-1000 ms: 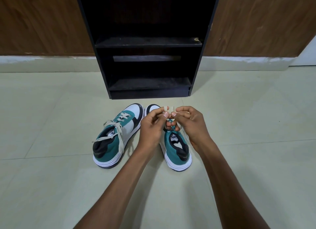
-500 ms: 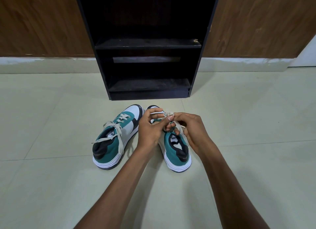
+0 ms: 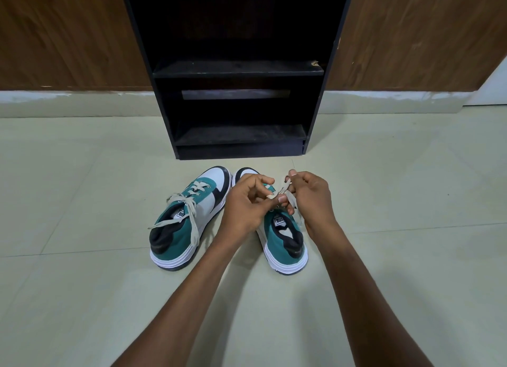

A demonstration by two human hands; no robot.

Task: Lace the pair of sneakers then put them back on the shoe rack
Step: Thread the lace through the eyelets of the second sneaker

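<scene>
Both hands [image 3: 248,202] pinch lace [image 3: 285,189] (taut).

Under our hands [image 3: 277,199] lies one sneaker [image 3: 285,240], its mate [image 3: 186,221] left of them, the shoe rack [image 3: 238,70] beyond.

Two teal, white and black sneakers sit side by side on the pale tiled floor [image 3: 82,257], toes pointing toward a black shoe rack [image 3: 238,70] that stands against a wood-panelled wall [image 3: 63,34]. The left sneaker [image 3: 186,221] has its beige laces threaded and loosely tied, with the ends trailing over its side. Both hands are over the right sneaker [image 3: 285,240]. The left hand [image 3: 247,202] pinches a beige lace [image 3: 286,191] between thumb and forefinger, and the right hand [image 3: 310,199] grips the same lace just beside it, holding a strand up above the tongue. The rack's two visible shelves are bare and dusty.
</scene>
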